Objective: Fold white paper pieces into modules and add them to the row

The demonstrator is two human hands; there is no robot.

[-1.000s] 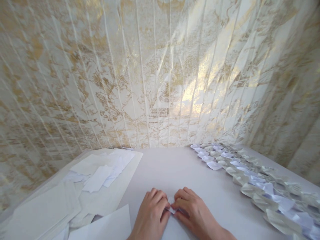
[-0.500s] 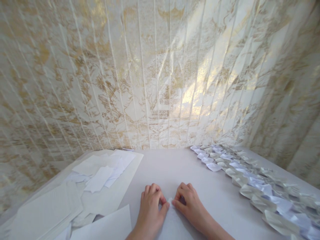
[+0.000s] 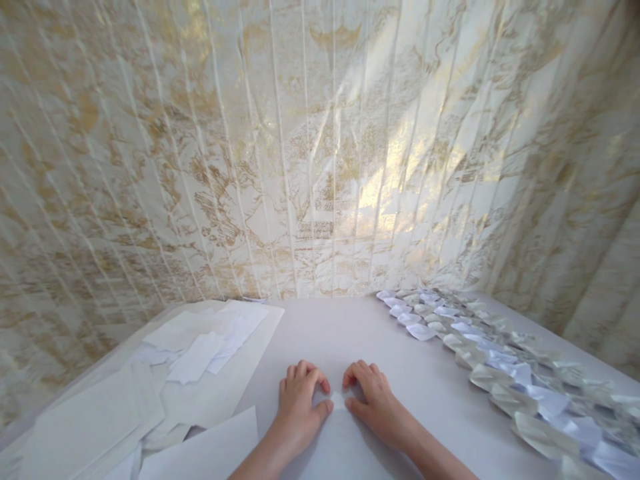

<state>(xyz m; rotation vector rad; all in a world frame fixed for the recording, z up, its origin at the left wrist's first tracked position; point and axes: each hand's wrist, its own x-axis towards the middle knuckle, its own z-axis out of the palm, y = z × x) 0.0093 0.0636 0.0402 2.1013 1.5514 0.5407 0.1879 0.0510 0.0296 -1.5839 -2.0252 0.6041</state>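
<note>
A small white folded paper piece [image 3: 339,401] lies on the white table [image 3: 350,333] at the bottom centre. My left hand [image 3: 299,403] rests to its left, fingers curled down, thumb and fingertips pressing its left side. My right hand [image 3: 373,401] mirrors it on the right, fingers bent, thumb against the paper's right edge. Both hands press the same piece flat on the table. Most of the paper is hidden between the fingers.
Loose white sheets and cut paper pieces [image 3: 200,347] lie in a heap on the left. Several folded white and silvery paper pieces [image 3: 500,360] lie in rows on the right. A cream and gold patterned curtain [image 3: 320,147] hangs behind the table.
Both hands have slid a little farther from me, and the fingers have spread slightly apart, so the small paper tip shows between the thumbs.
</note>
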